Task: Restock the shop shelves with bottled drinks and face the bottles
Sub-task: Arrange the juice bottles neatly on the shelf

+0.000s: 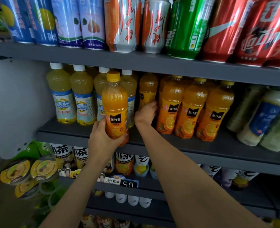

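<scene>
Left hand (103,137), head view: we grip the lower body of an orange juice bottle (115,106), fingers wrapped round its base, holding it upright just in front of the middle shelf (169,143), its black label facing us

Right hand (146,114): we reach into the gap in the orange row, fingers curled against a deeper orange bottle (148,89) set back on the shelf; whether they close fully round it we cannot tell

Step in hand, as we judge it: slide the rear bottle back or square it, then seat the held bottle in the gap, label forward, level with the three fronted orange bottles (192,109) to the right

Legible writing: 美汁源 on the black labels of the orange bottles; "240mL" on a blue-white can (93,23) on the top shelf; a price tag (129,184) below reading "5.0", beside 元气森林; 冰茶, partly hidden, on the bottles on the shelf beneath
</scene>
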`<state>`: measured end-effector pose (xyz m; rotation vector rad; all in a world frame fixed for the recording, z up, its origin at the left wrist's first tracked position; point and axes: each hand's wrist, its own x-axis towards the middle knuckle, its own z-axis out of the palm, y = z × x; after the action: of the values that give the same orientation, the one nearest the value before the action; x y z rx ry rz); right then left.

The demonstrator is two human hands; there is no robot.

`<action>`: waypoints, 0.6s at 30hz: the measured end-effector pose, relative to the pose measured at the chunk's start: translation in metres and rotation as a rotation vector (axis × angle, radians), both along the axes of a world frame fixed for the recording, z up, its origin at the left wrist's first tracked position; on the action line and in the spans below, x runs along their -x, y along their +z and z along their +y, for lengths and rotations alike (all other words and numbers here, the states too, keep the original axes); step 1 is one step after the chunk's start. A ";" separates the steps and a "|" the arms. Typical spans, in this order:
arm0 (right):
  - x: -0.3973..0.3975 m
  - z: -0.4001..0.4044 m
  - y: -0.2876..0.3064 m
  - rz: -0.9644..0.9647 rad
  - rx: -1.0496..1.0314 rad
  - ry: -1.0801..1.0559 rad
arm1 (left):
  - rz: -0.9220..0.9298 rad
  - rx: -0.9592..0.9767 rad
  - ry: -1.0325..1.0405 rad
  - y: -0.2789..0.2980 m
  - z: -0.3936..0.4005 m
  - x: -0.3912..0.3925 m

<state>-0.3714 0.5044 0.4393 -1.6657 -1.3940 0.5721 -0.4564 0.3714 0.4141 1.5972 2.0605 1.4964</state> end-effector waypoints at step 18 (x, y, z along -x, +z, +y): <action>0.015 0.029 0.000 -0.034 0.015 -0.127 | 0.011 -0.021 -0.026 -0.002 0.005 -0.002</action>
<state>-0.3867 0.5338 0.4391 -1.7693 -1.2994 0.4853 -0.4542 0.3765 0.4123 1.6365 2.0289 1.5086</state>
